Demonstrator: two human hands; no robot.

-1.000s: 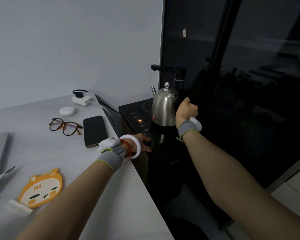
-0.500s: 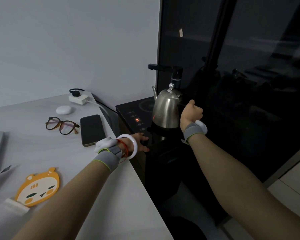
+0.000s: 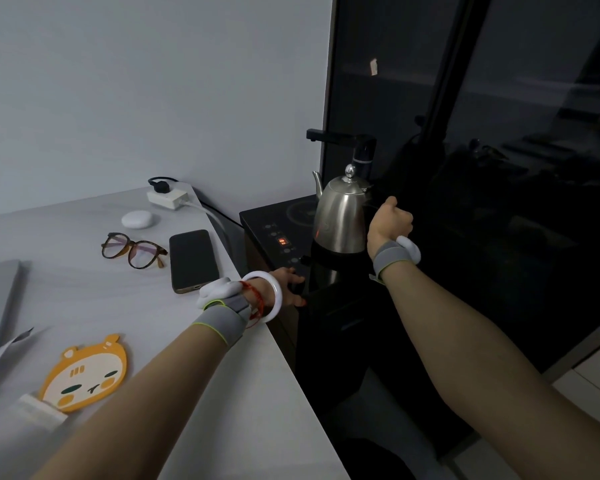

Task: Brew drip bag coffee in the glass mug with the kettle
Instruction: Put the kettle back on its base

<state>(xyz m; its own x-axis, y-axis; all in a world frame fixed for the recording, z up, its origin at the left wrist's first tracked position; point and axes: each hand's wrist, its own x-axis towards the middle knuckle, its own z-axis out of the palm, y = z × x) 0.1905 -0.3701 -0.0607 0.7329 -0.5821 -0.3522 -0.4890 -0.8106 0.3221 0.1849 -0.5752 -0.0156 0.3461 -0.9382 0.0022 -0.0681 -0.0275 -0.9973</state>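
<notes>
Head view: The steel kettle (image 3: pixel 342 216) stands upright on a black heating unit (image 3: pixel 278 220) just right of the white counter (image 3: pixel 94 292); a red display (image 3: pixel 282 241) is lit on the unit's panel. The right hand (image 3: pixel 390 220) is closed in a fist at the kettle's handle side; the handle itself is hidden in the dark. The left hand (image 3: pixel 286 284) rests on the unit's front edge, fingers spread. On the counter lie a phone (image 3: pixel 193 259), glasses (image 3: pixel 132 249) and an orange coaster (image 3: pixel 84 374).
</notes>
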